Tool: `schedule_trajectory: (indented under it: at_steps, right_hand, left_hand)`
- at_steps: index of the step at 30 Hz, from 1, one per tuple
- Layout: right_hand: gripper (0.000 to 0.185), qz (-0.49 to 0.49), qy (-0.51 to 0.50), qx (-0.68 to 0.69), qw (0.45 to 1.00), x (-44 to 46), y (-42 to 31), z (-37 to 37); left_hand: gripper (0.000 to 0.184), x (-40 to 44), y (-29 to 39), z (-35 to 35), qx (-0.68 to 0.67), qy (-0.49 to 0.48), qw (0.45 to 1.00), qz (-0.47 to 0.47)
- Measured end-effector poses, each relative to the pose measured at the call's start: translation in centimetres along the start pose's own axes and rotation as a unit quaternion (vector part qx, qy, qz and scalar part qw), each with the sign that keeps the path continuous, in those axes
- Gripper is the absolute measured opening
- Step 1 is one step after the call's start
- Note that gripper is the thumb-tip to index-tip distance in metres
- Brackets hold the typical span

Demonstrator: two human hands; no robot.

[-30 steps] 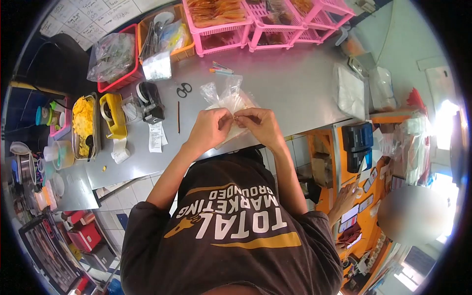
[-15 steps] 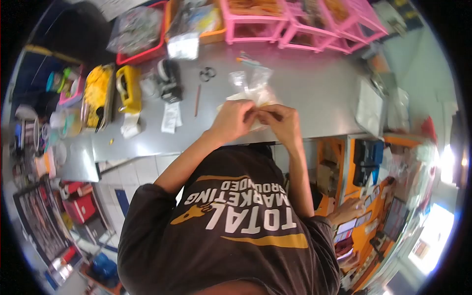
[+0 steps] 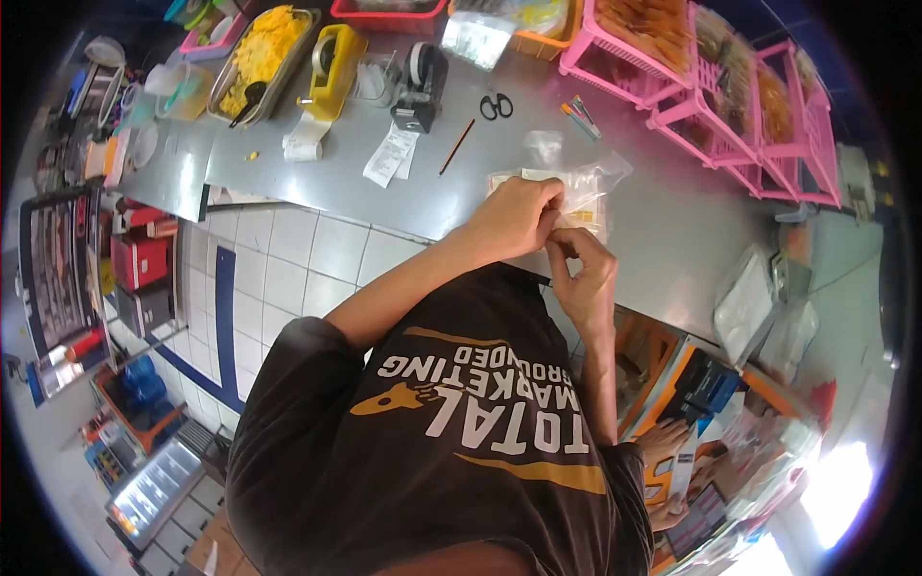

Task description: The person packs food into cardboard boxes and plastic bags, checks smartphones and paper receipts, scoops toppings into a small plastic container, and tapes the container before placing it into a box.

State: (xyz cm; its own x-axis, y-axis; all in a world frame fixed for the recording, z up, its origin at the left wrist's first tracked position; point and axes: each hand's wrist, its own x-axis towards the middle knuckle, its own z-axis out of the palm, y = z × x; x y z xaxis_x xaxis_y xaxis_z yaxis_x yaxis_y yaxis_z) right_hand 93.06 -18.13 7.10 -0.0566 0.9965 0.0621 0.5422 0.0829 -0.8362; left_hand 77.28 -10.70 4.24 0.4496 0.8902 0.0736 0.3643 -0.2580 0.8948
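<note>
Clear bag: The clear bag (image 3: 584, 204) is lying flat on the desk (image 3: 672, 245), just beyond the wearer's body; it is serving as the clock's centre, with twelve pointing away from the wearer. More of its two o'clock side is now showing, including a yellow mark.

Left hand: The left hand (image 3: 520, 213), at nine o'clock, is curling over the bag and seemingly pinching its plastic.

Right hand: The right hand (image 3: 590, 265) is now sitting lower, at six o'clock, instead of level with the left. Its thumb and finger are nearly meeting; whether they are gripping anything, one cannot tell.

Fingertips: They are staying close together, suggesting that fine work is continuing along the bag's near side.

Desk items: With the view swinging left, pens (image 3: 580, 121) are appearing at twelve, scissors (image 3: 497, 111) between ten and eleven, a pencil (image 3: 456, 148) near ten, pink baskets (image 3: 629, 55) around two.
</note>
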Motion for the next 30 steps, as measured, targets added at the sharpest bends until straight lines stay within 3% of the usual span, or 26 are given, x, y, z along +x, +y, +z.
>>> schedule_trajectory:
  at_steps: [6,8,10,12,13,15,18,20,21,22,24,26,30]
  right_hand:
    - [0.012,-0.035,-0.01,0.08,0.996,1.1,1.0,-0.3]
    - [0.015,0.045,0.048,0.063,0.996,2.2,1.0,-0.4]
    - [0.019,0.076,0.075,0.042,0.993,3.2,1.9,-0.1]
    - [0.016,0.048,0.037,-0.088,0.994,4.1,3.5,0.3]
    - [0.016,0.042,0.039,-0.087,0.995,4.0,3.1,0.7]
    - [0.01,-0.039,0.03,-0.147,0.988,2.5,0.2,0.8]
    - [0.007,0.043,0.107,-0.157,0.981,1.6,-6.6,2.3]
    - [0.015,-0.048,0.342,-0.178,0.921,2.1,-11.4,5.7]
    - [0.022,-0.047,0.342,-0.088,0.935,2.1,-11.7,8.5]
    - [0.022,-0.068,0.264,-0.054,0.961,2.9,-12.3,11.7]
    - [0.021,-0.058,0.107,0.04,0.992,5.8,-12.4,20.1]
    - [0.023,0.021,-0.003,0.204,0.979,9.6,-8.9,31.1]
    - [0.031,0.095,0.037,0.21,0.972,13.1,-6.5,43.7]
  left_hand:
    - [0.007,0.1,0.0,-0.4,0.072,-0.029,0.996,-0.049]
    - [0.008,0.4,0.4,-0.9,0.12,-0.043,0.99,-0.058]
    - [0.009,0.8,0.9,-2.3,0.179,-0.091,0.979,0.029]
    - [0.01,2.0,-0.5,-3.5,0.197,-0.094,0.974,0.069]
    - [0.01,2.5,-1.2,-3.9,0.211,-0.102,0.966,0.108]
    - [0.011,3.3,-2.3,-3.3,0.238,-0.089,0.959,0.126]
    - [0.017,1.7,-4.1,-5.9,0.212,-0.069,0.961,0.163]
    - [0.021,-1.7,-8.3,-10.8,0.084,0.108,0.968,0.209]
    - [0.022,-3.6,-11.1,-13.7,0.089,0.177,0.969,0.146]
    - [0.025,-5.9,-14.3,-16.8,0.092,0.242,0.962,0.082]
    - [0.03,-10.1,-20.9,-22.6,0.13,0.418,0.894,-0.098]
    - [0.03,-13.5,-25.8,-26.8,0.17,0.465,0.854,-0.16]
    - [0.026,-15.8,-30.1,-29.3,0.056,0.435,0.876,-0.2]
